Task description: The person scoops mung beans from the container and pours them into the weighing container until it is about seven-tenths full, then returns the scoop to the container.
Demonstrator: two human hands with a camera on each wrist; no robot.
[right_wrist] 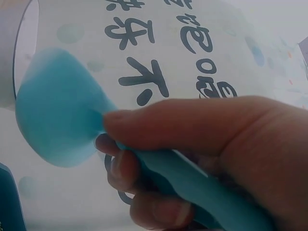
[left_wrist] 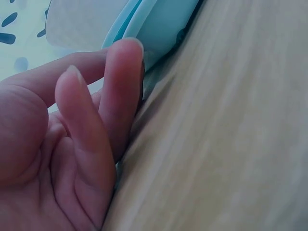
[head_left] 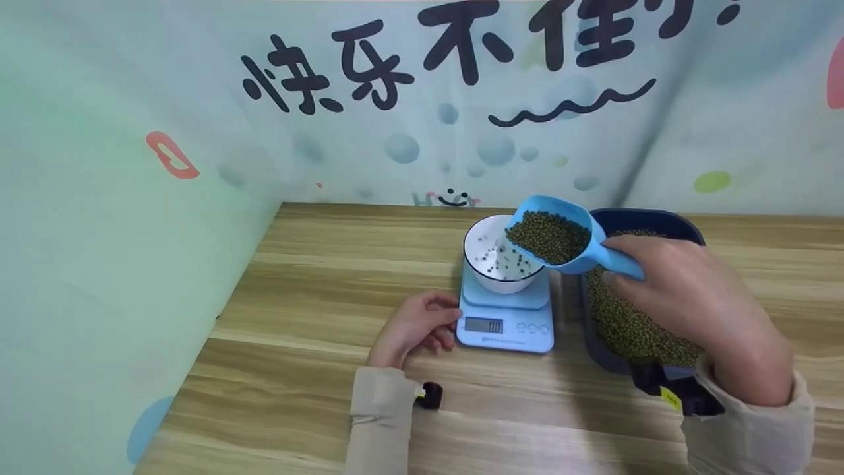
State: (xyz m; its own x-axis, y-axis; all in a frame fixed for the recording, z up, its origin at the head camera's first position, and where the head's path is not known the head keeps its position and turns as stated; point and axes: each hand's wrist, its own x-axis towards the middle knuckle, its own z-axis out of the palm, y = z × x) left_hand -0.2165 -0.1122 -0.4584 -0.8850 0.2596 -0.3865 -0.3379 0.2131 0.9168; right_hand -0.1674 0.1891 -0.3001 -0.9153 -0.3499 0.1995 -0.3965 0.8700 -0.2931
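My right hand (head_left: 692, 297) grips the handle of a blue scoop (head_left: 600, 247), thumb along it in the right wrist view. Small green beans (head_left: 550, 237), like mung beans, fill the scoop, whose lip overlaps the right rim of a white bowl (head_left: 504, 285) in the head view. Scattered dark beans show inside the bowl. Under it is a light-blue kitchen scale (head_left: 504, 336), its display (head_left: 484, 325) reading 0.0. Beside the scale's left edge, my left hand (head_left: 419, 323) rests with relaxed, bent fingers, fingertips right at the edge; it holds nothing.
A dark blue tub (head_left: 597, 353) of the same beans stands right of the scale, partly hidden beneath my right hand and forearm. The wooden table (head_left: 316, 277) backs onto a printed cloth (head_left: 369, 152) with large black characters.
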